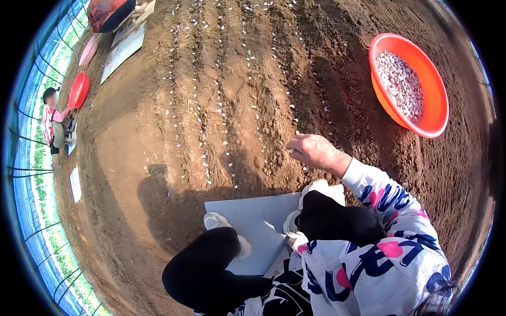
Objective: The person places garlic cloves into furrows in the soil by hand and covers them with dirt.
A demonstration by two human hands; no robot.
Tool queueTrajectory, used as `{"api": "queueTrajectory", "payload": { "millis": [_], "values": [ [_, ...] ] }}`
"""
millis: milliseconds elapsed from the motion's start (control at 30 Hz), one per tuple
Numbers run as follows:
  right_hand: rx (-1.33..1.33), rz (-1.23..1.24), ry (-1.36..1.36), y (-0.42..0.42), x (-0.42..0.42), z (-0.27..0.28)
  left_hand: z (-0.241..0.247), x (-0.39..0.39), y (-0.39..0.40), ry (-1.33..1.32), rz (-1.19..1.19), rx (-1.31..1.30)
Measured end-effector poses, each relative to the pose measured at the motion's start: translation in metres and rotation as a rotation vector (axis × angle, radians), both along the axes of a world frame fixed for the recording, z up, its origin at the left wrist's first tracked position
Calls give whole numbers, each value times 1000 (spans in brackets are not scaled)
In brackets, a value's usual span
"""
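My right hand [316,152] reaches low over the tilled soil [272,146], its fingers bent and drawn together. The fingertips are turned away, so I cannot tell whether a clove is pinched in them. One garlic clove [292,106] lies in the furrow beyond the hand, and another pale clove [304,168] sits just on its near side. Long rows of such cloves run away from me across the bed. To the right of the hand stands an orange-red plastic basin [434,91], partly filled with a heap of garlic cloves [399,85]. My left hand is out of view.
Both my shoes rest on a pale flat board [253,221]. At far left a person [53,118] sits beside a red basin [79,91]. Beyond are a pink basin [88,51], a white board [124,51] and a dark container with red netting [112,15]. Blue sheeting [27,158] edges the plot.
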State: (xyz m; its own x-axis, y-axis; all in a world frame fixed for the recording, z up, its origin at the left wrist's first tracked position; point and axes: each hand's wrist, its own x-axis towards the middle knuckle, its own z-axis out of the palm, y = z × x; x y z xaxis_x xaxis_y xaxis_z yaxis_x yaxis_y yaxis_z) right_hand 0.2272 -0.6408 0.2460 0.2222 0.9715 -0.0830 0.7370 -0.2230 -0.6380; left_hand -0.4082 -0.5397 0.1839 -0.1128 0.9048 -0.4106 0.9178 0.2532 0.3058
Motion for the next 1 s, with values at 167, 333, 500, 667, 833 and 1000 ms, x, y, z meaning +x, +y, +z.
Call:
{"api": "queueTrajectory", "payload": {
  "millis": [167,333,500,667,833,1000],
  "values": [
    [-394,-511,20,-167,-44,-80,-46,4,-115,-89,167,-328],
    [-700,-631,316,-365,-166,-219,-42,2,-99,-213,85,-344],
    [-703,-549,468,-336,-229,-212,1,-47,-90,-271,132,-200],
    [-601,-534,408,-296,-212,-192,-4,-76,-116,-312,196,-233],
    [-566,-502,358,-282,-197,-163,-9,-112,-153,-305,299,-290],
    [-653,-508,368,-303,-191,-140,-10,-123,-158,-273,358,-346]
  ]
}}
